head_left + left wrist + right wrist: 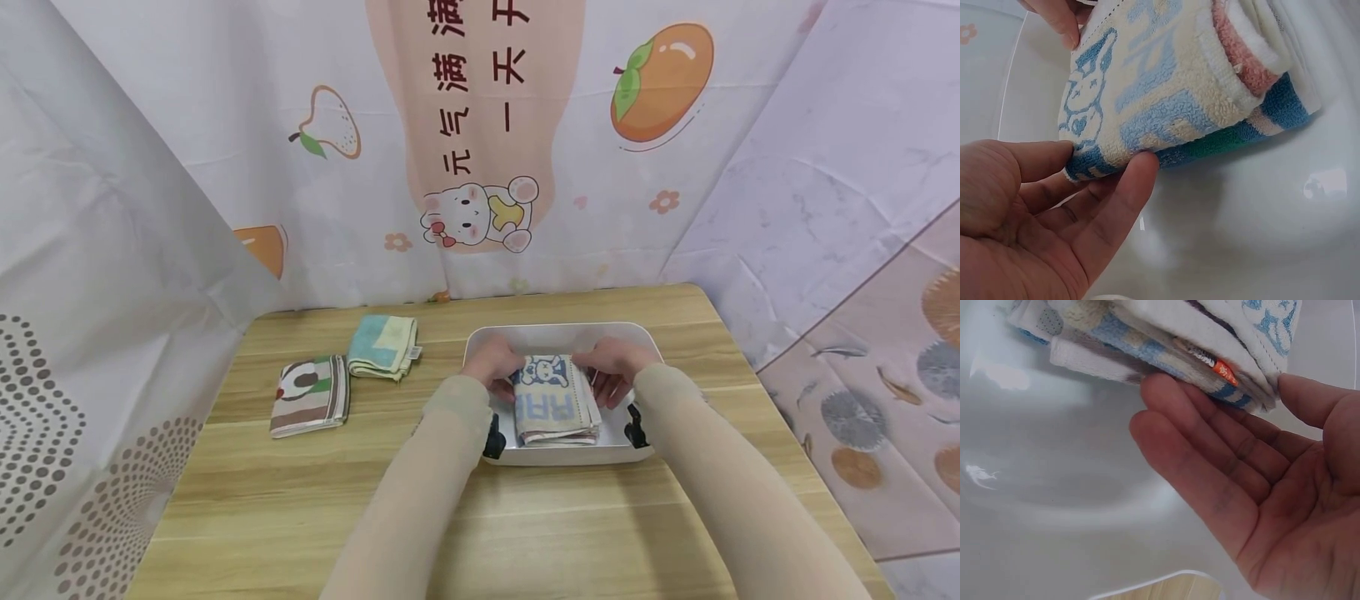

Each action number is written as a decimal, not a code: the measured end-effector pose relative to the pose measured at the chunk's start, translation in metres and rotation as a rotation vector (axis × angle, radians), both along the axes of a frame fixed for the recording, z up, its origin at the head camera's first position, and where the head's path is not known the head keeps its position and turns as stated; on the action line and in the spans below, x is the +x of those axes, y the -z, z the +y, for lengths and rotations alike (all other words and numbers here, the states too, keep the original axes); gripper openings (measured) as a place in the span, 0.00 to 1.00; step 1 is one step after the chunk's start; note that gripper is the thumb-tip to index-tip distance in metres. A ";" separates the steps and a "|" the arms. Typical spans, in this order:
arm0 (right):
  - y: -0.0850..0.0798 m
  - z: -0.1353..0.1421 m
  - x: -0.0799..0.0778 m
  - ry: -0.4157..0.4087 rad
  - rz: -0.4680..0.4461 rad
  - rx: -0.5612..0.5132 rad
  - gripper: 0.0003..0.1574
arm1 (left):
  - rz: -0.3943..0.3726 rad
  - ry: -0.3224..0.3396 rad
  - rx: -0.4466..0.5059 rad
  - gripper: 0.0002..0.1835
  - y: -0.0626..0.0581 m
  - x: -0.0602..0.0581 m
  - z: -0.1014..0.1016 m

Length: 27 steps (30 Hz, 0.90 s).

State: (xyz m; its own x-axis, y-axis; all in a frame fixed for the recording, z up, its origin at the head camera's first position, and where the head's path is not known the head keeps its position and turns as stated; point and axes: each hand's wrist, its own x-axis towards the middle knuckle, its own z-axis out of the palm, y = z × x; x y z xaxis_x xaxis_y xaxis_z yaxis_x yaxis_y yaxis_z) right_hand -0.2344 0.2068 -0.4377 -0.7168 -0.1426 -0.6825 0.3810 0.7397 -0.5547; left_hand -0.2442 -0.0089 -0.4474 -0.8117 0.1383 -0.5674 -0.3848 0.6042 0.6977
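A folded cream towel with a blue animal figure and blue letters [545, 398] tops a stack of folded towels in a white plastic basin [558, 455]. My left hand [1054, 206] pinches its left edge, thumb at the top corner and fingers at the side and underneath. On the opposite edge, my right hand [1241, 462] has its thumb at the top corner and its fingers along and under the side. Beneath the cream towel, a lower towel with green and blue parts [1222, 142] shows. Some fingertips are hidden behind the cloth.
Left of the basin lie a folded teal-and-yellow towel [382, 343] and a folded brown, white and green towel [311, 397] on the wooden table [300, 492]. A printed curtain [360, 208] hangs along the table's back edge.
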 end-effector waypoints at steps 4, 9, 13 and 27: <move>0.000 0.000 0.000 0.000 -0.001 0.006 0.29 | -0.001 0.006 -0.020 0.08 0.002 -0.001 0.000; 0.001 0.000 -0.001 0.005 -0.001 0.018 0.29 | -0.005 0.005 -0.034 0.09 0.004 -0.002 0.001; 0.002 -0.001 -0.001 -0.002 -0.003 0.020 0.29 | -0.016 -0.010 -0.045 0.09 0.006 -0.003 0.002; 0.005 -0.002 -0.001 0.014 -0.017 0.021 0.28 | 0.002 0.006 -0.078 0.10 0.008 0.000 0.002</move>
